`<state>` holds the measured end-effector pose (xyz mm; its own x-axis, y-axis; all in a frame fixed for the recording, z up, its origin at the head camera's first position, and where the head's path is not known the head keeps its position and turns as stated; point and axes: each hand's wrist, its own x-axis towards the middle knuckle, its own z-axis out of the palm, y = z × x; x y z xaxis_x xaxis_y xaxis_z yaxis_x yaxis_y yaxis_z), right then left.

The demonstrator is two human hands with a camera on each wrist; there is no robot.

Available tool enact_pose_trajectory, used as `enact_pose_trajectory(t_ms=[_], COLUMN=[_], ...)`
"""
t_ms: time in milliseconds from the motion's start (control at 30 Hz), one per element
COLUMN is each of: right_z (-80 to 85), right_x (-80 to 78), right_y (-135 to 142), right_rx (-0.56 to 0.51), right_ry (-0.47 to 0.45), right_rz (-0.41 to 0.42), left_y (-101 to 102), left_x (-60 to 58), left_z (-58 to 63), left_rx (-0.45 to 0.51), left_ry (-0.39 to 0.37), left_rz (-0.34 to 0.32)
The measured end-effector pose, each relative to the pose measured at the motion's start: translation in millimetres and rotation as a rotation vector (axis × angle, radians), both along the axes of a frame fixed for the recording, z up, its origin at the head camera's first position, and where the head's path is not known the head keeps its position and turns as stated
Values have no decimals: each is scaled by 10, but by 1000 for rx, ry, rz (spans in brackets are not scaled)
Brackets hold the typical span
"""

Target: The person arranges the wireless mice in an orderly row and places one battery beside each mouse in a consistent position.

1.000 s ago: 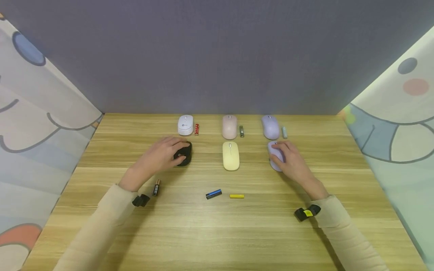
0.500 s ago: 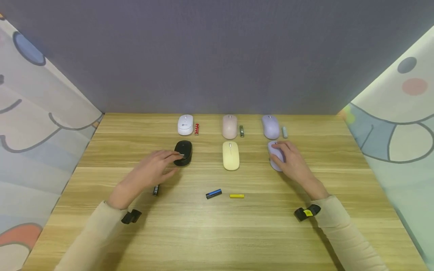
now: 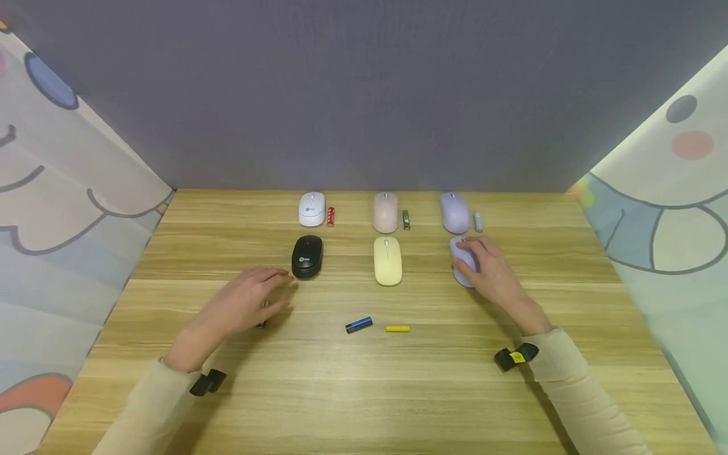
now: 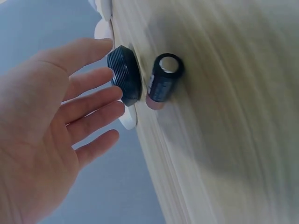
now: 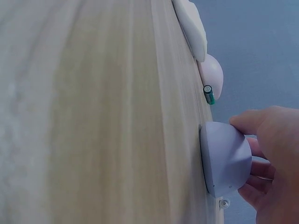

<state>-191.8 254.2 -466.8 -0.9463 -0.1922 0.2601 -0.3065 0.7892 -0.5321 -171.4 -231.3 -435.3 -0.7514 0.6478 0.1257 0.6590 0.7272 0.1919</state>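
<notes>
My left hand [image 3: 241,303] hovers with its fingers apart and nothing in them, to the lower left of the black computer mouse [image 3: 307,256]. Below that hand lies a black battery [image 4: 163,81], mostly hidden by it in the head view. On the right, my right hand [image 3: 493,275] holds the front lavender mouse [image 5: 226,158], thumb on one side and fingers on the other; the mouse sits on the table. Between the hands is a yellow mouse [image 3: 388,262].
At the back stand a white mouse [image 3: 311,210], a pink mouse [image 3: 385,213] and another lavender mouse [image 3: 454,213]. Beside them lie a red battery [image 3: 331,217], a green battery [image 3: 406,220] and a pale battery [image 3: 478,222]. Nearer are a blue-black battery [image 3: 359,325] and a yellow battery [image 3: 397,328].
My left hand has let go of the black mouse and drawn back down and left, over the black battery. My right hand stays on the lavender mouse.
</notes>
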Motion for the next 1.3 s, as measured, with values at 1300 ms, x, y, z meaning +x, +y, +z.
enact_pose_trajectory(t_ms=[1300], right_z=[-40], right_x=[-5], right_y=[12], right_rx=[18], right_ry=[-16], right_rz=[0], left_y=[-320], left_x=[263], left_z=[-86], left_rx=[7], left_ry=[-161], left_rz=[55])
